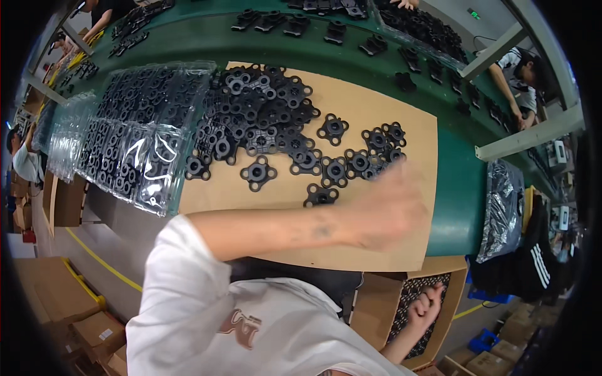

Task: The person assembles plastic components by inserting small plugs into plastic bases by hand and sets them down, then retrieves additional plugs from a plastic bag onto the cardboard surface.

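Note:
My left arm reaches across a sheet of brown cardboard [295, 232]. My left hand [392, 210] at its end is smeared by motion, so its fingers and anything in them cannot be made out. It is nearest to several black four-lobed plastic parts [359, 163] at the right of the sheet. At the lower right, my right hand [426, 305] is over an open carton [459, 285] filled with small black parts [404, 316]. Its fingers are loosely bent and apart, and nothing shows in them. A large pile of the black parts [257, 113] covers the sheet's upper left.
Clear plastic trays [141, 138] packed with black parts stand left of the sheet. Beyond it, a green belt [301, 53] carries rows of black pieces. A grey metal frame post [533, 131] and a plastic-wrapped bundle [501, 207] are at the right. Other people work around the belt.

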The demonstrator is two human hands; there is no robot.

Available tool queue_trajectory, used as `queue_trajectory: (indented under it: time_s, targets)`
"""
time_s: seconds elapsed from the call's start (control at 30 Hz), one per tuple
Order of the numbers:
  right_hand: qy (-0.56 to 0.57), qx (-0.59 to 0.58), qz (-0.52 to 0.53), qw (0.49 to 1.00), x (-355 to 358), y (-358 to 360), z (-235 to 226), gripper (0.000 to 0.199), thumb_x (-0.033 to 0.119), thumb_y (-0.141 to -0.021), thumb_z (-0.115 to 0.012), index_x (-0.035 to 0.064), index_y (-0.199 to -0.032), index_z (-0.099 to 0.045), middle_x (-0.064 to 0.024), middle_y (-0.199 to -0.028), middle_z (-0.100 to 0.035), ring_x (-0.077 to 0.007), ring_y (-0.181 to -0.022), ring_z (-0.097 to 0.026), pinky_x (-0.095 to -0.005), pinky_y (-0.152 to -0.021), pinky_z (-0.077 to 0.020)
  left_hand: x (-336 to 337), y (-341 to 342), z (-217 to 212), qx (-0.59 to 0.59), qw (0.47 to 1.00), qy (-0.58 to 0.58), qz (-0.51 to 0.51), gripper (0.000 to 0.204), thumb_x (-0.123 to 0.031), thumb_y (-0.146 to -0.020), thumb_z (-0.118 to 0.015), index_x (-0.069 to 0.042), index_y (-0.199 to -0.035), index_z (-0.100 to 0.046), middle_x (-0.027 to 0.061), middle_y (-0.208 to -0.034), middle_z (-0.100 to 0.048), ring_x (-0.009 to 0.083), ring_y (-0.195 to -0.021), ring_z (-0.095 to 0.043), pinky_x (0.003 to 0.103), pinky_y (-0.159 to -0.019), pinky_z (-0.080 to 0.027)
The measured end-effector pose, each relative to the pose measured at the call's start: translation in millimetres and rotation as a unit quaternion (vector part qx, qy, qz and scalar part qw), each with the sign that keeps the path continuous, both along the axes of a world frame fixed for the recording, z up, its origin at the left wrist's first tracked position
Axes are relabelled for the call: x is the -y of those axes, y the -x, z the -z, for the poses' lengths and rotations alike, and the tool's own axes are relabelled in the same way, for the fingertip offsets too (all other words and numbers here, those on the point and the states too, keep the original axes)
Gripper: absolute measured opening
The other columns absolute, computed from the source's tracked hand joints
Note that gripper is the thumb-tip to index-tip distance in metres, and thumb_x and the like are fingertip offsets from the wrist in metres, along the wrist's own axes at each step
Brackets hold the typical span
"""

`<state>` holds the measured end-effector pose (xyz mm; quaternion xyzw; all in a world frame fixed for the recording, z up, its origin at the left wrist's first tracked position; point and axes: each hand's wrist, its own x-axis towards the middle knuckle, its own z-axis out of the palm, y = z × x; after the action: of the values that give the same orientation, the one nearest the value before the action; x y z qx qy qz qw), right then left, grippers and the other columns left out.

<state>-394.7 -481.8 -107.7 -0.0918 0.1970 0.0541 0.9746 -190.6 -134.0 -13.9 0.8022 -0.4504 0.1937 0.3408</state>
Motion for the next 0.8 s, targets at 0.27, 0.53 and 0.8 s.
queue_trajectory:
  time_s: [0.27, 0.53, 0.8]
  targets:
    - [-0.043, 0.103, -0.262, 0.959, -144, -191, -98, 0.021, 0.021, -0.101, -0.038, 0.0091, -0.105, -0.055, 0.0027, -0.069, -0.037, -0.0039, -0.040, -0.022, -0.0178, -0.029, -0.0150, -192, -11, -1, 0.028, 0.865, -0.202, -0.458, 0.047, -0.010, -0.070, -0.066, -0.003, -0.114, -0.054, 0.0195, -0.117, -0.050, 0.0386, -0.112, -0.045, 0.050, -0.100, -0.033]
    - [-0.105, 0.025, -0.347, 0.931, -293, -345, -100, 0.012, 0.011, -0.090, -0.051, 0.0030, -0.099, -0.053, -0.0048, -0.082, -0.051, -0.0051, -0.051, -0.035, -0.0166, -0.038, -0.0241, -204, -24, 7, -0.010, 0.907, -0.101, -0.409, 0.025, -0.004, -0.080, -0.057, -0.001, -0.105, -0.060, 0.0140, -0.105, -0.062, 0.0324, -0.103, -0.056, 0.047, -0.106, -0.032]
    - [-0.026, 0.095, -0.420, 0.902, -364, -378, -102, 0.018, 0.003, -0.084, -0.051, 0.0040, -0.102, -0.052, -0.0092, -0.085, -0.053, -0.0082, -0.053, -0.040, -0.0155, -0.035, -0.0226, -194, -64, -48, -0.276, 0.756, 0.503, -0.316, 0.020, -0.008, -0.091, -0.048, 0.005, -0.103, -0.058, 0.0186, -0.088, -0.064, 0.0285, -0.065, -0.064, 0.032, -0.059, -0.055]
